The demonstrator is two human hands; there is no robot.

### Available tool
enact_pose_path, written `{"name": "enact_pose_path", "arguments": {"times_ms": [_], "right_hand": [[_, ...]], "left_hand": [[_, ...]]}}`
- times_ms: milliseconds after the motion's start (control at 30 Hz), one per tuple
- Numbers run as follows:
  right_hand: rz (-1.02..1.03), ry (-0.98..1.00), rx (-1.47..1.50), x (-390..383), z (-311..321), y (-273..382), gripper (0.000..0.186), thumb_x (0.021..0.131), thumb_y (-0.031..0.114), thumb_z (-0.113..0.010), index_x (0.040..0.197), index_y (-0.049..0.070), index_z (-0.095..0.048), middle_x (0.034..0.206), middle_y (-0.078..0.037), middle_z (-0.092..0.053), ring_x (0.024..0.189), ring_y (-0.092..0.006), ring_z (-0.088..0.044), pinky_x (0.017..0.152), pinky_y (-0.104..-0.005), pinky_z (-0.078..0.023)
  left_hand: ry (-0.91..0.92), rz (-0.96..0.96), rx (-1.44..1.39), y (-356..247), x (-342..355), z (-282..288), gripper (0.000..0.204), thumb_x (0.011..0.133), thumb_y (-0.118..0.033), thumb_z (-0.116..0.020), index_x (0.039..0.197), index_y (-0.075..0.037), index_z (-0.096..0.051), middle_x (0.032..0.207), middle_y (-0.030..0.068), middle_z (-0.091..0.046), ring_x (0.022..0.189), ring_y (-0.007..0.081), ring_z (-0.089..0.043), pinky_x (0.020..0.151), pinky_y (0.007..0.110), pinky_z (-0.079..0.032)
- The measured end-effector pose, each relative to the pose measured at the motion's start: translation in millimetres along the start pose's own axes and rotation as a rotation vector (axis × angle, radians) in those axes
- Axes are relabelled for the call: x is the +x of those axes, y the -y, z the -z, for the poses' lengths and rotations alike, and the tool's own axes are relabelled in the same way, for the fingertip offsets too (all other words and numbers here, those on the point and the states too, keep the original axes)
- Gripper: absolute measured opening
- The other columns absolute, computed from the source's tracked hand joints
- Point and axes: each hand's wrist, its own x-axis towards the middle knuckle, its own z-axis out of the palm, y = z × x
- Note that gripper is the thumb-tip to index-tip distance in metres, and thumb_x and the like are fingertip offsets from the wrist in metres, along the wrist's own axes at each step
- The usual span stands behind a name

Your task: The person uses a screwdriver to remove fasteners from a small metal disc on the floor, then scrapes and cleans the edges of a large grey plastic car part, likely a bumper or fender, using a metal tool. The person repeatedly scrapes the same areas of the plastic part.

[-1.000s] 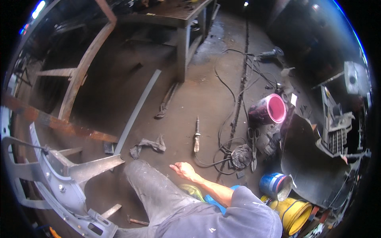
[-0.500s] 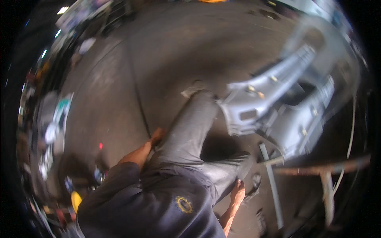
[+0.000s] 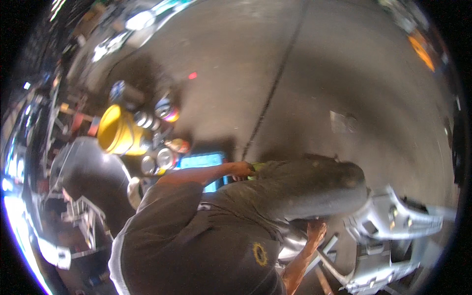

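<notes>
Wkshp w/ cans (image 3: pixel 167 158), yel. bucket (image 3: pixel 126 134), grey molded parts (image 3: pixel 405 223), grimy flr (image 3: pixel 221 78)

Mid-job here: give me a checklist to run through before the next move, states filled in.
1. Both hands in view: ok; left hand above the leg in the picture, right hand below it.
2. Left hand's grip on the green thing: cannot tell; they meet in view, but blur hides the fingers.
3. Right hand free: cannot tell; fingers blurred.
4. Left forearm clear of the blue thing: cannot tell; they overlap in view.
5. Yellow bucket clear of left hand: ok, well apart.
6. Sharp picture: not ok, blurred.
</notes>
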Motion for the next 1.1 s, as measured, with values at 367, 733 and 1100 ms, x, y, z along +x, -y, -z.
{"name": "enact_pose_path", "arguments": {"times_ms": [367, 733, 1100], "right_hand": [[-0.068, 0.252, 0.243, 41, -46, 11, 0.045, 0.081, 0.027, -0.068, 0.118, 0.002, -0.059, 0.11, -0.021, -0.065, 0.092, -0.039, -0.064, 0.077, -0.0458, -0.051], [-0.115, 0.265, 0.171, 9, -40, -19, 0.044, 0.081, 0.025, -0.069, 0.118, 0.002, -0.059, 0.113, -0.02, -0.064, 0.091, -0.037, -0.063, 0.076, -0.0442, -0.051], [-0.034, 0.319, 0.169, 48, -49, 13, 0.044, 0.081, 0.022, -0.07, 0.118, 0.001, -0.059, 0.116, -0.019, -0.062, 0.091, -0.035, -0.062, 0.076, -0.0427, -0.051]], "left_hand": [[-0.201, -0.032, 0.224, 78, -6, -21, 0.055, 0.084, -0.043, -0.061, 0.119, -0.002, -0.06, 0.11, 0.0242, -0.065, 0.104, 0.0345, -0.063, 0.09, 0.05, -0.049], [-0.499, -0.156, 0.853, 143, -20, -23, 0.029, 0.07, -0.024, -0.065, 0.097, -0.013, -0.072, 0.104, 0.0063, -0.063, 0.106, 0.0275, -0.054, 0.087, 0.045, -0.042], [-0.813, 0.109, 0.636, 139, -18, 18, 0.081, 0.077, -0.04, -0.072, 0.145, -0.014, -0.036, 0.142, 0.0238, -0.038, 0.133, 0.0424, -0.035, 0.104, 0.06, -0.032]]}}
